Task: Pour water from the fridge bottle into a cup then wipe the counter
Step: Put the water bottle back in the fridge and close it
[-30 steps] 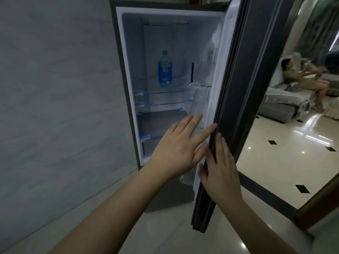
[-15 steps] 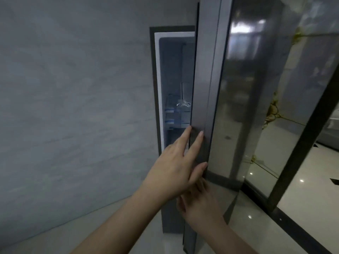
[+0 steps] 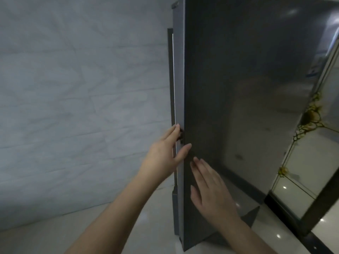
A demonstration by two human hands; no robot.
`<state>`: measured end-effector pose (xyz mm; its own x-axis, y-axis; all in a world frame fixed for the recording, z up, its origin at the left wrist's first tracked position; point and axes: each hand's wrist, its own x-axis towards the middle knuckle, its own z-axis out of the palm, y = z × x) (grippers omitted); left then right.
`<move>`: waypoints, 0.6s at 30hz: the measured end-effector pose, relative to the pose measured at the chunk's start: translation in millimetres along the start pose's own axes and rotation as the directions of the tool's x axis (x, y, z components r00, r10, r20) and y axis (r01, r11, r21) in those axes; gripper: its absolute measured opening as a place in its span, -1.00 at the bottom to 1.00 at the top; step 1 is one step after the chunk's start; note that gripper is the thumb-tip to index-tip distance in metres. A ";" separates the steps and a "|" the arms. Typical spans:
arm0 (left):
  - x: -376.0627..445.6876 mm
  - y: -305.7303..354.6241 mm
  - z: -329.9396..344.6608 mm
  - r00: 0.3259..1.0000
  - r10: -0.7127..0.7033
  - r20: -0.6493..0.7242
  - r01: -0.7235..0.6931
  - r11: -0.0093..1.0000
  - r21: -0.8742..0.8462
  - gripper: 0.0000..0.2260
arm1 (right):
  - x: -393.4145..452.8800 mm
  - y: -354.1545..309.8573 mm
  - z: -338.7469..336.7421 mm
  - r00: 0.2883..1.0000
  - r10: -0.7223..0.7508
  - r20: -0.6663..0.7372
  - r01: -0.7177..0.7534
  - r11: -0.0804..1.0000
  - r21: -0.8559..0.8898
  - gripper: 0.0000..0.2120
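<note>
At the door (image 3: 238, 88) edge, left hand (image 3: 163, 156) fingers reach into the gap, tips hidden; right hand (image 3: 211, 189) lies flat, fingers straight.

No text, label, brand or number can be read on any visible surface.

Head view (sole), close, facing fridge door (image 3: 238, 88).

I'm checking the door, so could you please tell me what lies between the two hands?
In the head view, the fridge door's left edge lies between the left hand and the right hand.
</note>
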<state>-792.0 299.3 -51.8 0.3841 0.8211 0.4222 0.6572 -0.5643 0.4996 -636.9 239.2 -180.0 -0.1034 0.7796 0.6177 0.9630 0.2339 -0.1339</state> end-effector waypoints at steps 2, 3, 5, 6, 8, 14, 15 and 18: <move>9.9 2.3 0.0 0.996 -0.021 -0.086 0.024 0.999 0.037 -0.46 | 5.0 7.5 4.9 0.998 0.036 0.054 -0.035 0.999 -0.033 -0.33; 15.1 2.5 -0.4 0.992 -0.023 -0.123 0.030 0.998 0.054 -0.51 | 7.6 9.9 8.0 0.996 0.041 0.078 -0.037 0.998 -0.043 -0.32; 24.1 2.9 -2.5 0.984 -0.045 -0.172 0.050 0.998 0.026 -0.61 | 13.1 13.0 15.0 0.993 0.031 0.117 -0.025 0.998 -0.055 -0.31; 28.0 2.6 -3.8 0.980 -0.072 -0.184 0.070 0.997 -0.015 -0.64 | 16.2 13.8 18.8 0.991 0.026 0.129 -0.019 0.998 -0.060 -0.31; 36.2 0.2 -5.6 0.972 -0.125 -0.199 0.110 0.990 -0.083 -0.66 | 23.8 14.3 25.6 0.989 0.026 0.147 -0.015 0.997 -0.071 -0.30; 68.6 -20.5 -3.9 0.960 -0.190 -0.207 0.166 0.978 -0.129 -0.71 | 50.9 18.1 47.9 0.982 0.015 0.186 0.010 0.991 -0.135 -0.31; 74.6 -25.4 -3.9 0.960 -0.190 -0.207 0.164 0.977 -0.133 -0.73 | 56.1 19.2 52.0 0.981 0.017 0.193 0.013 0.989 -0.149 -0.31; 95.0 -40.3 -4.0 0.961 -0.192 -0.197 0.160 0.973 -0.167 -0.77 | 74.7 23.8 64.4 0.977 0.010 0.213 0.029 0.983 -0.180 -0.31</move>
<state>-784.5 399.7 -28.8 0.1149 0.8809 0.4592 0.5929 -0.4317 0.6797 -637.7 340.4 -187.0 -0.1445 0.8879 0.4368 0.9886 0.1480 0.0262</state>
